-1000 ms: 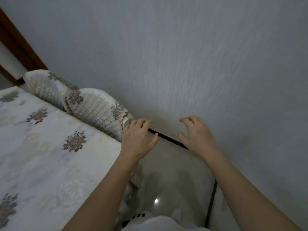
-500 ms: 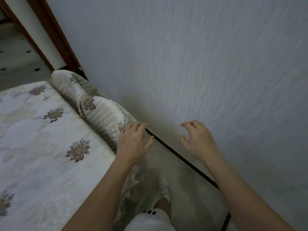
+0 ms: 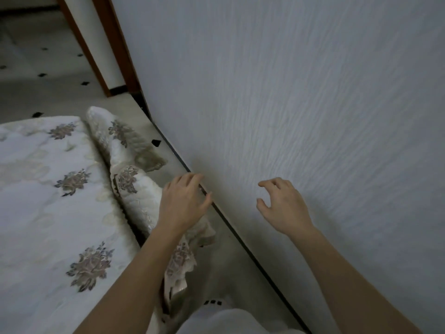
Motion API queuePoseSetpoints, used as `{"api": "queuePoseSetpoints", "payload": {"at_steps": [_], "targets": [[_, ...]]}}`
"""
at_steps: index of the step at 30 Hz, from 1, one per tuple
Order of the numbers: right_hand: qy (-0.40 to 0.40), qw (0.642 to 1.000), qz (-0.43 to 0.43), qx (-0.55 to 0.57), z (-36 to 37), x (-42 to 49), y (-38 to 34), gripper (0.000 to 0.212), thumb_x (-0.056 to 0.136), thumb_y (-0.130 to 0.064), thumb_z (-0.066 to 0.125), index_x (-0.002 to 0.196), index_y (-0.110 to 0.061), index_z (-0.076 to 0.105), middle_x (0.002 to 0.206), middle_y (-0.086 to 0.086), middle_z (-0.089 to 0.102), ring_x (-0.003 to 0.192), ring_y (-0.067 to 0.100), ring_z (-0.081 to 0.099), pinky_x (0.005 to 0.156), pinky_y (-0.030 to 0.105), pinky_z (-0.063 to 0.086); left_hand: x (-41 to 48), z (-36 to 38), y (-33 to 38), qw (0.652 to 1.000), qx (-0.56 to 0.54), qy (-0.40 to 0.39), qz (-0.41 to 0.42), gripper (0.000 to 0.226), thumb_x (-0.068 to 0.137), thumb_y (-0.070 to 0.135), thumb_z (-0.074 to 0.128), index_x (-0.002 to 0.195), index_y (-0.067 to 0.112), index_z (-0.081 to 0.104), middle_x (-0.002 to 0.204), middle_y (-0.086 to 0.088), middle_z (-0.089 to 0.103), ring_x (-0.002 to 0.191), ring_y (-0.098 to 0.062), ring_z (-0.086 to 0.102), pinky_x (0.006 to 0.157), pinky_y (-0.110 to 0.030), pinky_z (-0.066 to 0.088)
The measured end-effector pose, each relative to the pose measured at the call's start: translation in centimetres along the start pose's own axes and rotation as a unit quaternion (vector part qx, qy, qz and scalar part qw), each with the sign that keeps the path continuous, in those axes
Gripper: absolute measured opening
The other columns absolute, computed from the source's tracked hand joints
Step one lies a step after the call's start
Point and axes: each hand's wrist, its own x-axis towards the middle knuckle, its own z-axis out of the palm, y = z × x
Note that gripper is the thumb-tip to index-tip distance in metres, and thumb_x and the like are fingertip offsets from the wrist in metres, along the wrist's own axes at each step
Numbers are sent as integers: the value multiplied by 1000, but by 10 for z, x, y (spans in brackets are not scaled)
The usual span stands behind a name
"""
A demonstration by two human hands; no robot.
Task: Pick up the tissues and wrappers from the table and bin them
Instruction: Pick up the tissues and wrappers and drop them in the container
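Note:
No tissues, wrappers, table or bin are in view. My left hand (image 3: pixel 184 201) is held out in front of me with relaxed, slightly bent fingers and holds nothing; it hovers above the folded edge of a bedcover. My right hand (image 3: pixel 281 206) is held out in front of the wall with loosely curled fingers and is empty too. Both forearms reach up from the bottom of the frame.
A bed with a white floral bedcover (image 3: pixel 48 201) fills the left side, its quilted edge (image 3: pixel 134 189) hanging toward a narrow floor strip (image 3: pixel 231 268). A textured white wall (image 3: pixel 313 104) with a dark skirting line stands on the right. A wooden door frame (image 3: pixel 113 44) and tiled floor lie at the far left.
The view has swung left and forward along the wall, revealing the door frame and the tiled floor beyond. Both hands stay empty, held out in much the same pose.

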Motion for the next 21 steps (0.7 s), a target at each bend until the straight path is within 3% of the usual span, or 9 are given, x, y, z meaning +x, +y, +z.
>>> {"api": "queuePoseSetpoints", "payload": {"at_steps": [13, 21], "targets": [[-57, 986, -152, 39, 74, 179, -39, 36, 78, -25, 65, 111, -11, 67, 101, 10, 65, 91, 31, 61, 69, 43, 54, 81, 6, -93, 990, 31, 43, -131, 53, 82, 52, 51, 123, 20, 62, 118, -2, 66, 111, -26, 57, 89, -43, 50], [-99, 955, -270, 70, 123, 313, -120, 39, 80, -30, 60, 114, -12, 65, 104, 9, 64, 95, 30, 59, 75, 43, 53, 124, -4, -168, 968, 66, 74, -230, 47, 81, 50, 54, 117, 22, 63, 117, 2, 65, 111, -24, 57, 86, -40, 48]]}}
